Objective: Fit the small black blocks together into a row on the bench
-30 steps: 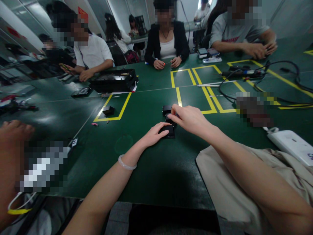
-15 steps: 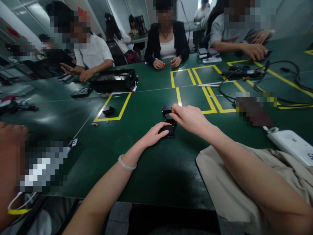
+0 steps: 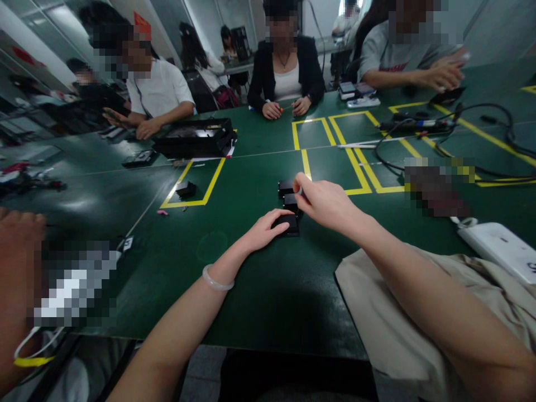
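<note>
Several small black box-shaped pieces stand in a row on the green table, running away from me: a far piece [image 3: 286,187], a middle piece [image 3: 290,202] and a near piece [image 3: 290,225]. My left hand [image 3: 268,230] grips the near piece, its thumb on the top and its fingers over the far side. Above the right end of the middle piece, my right hand [image 3: 320,198] is closed in a pinch. Whatever sits between its thumb and forefinger is too small to make out.
Yellow tape [image 3: 212,181] marks rectangles on the green table [image 3: 259,301]. Another black piece [image 3: 186,190] lies at left, near a long black housing [image 3: 195,138]. Beige cloth [image 3: 368,312], a white power bank [image 3: 500,248] and black cables [image 3: 473,170] lie at right. People sit opposite.
My right hand's fingertips have shifted very slightly at the pieces, while my left hand stays put. Across the table at right, a person's hand has lifted from the dark object there.
</note>
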A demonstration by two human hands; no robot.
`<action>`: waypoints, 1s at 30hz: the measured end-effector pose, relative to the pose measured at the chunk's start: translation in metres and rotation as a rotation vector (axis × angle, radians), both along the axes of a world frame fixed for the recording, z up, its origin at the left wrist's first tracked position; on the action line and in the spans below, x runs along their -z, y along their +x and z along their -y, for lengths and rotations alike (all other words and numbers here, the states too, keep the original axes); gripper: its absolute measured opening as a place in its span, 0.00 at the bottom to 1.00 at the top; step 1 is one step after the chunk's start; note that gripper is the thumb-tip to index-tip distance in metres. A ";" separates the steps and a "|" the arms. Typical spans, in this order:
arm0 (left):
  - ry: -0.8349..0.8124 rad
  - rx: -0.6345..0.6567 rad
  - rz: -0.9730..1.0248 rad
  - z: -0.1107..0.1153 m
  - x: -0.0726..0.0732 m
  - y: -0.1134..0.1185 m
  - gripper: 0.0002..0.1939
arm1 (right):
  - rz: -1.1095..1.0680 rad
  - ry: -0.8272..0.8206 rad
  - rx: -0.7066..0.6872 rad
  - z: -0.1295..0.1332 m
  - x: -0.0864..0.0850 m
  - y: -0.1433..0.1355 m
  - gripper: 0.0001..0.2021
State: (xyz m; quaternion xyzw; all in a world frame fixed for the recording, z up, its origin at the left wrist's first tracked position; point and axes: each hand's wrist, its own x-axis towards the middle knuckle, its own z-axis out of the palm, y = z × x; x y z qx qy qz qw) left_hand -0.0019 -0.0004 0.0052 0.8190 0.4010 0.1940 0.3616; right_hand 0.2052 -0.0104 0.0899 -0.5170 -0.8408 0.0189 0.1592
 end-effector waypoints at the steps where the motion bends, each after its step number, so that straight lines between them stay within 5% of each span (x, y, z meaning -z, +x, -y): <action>1: 0.001 0.000 0.000 0.000 0.000 0.000 0.20 | -0.017 -0.001 -0.008 0.000 0.000 0.000 0.11; 30: 0.012 0.001 -0.003 -0.001 0.001 0.000 0.20 | -0.041 -0.014 -0.045 -0.001 0.001 0.002 0.09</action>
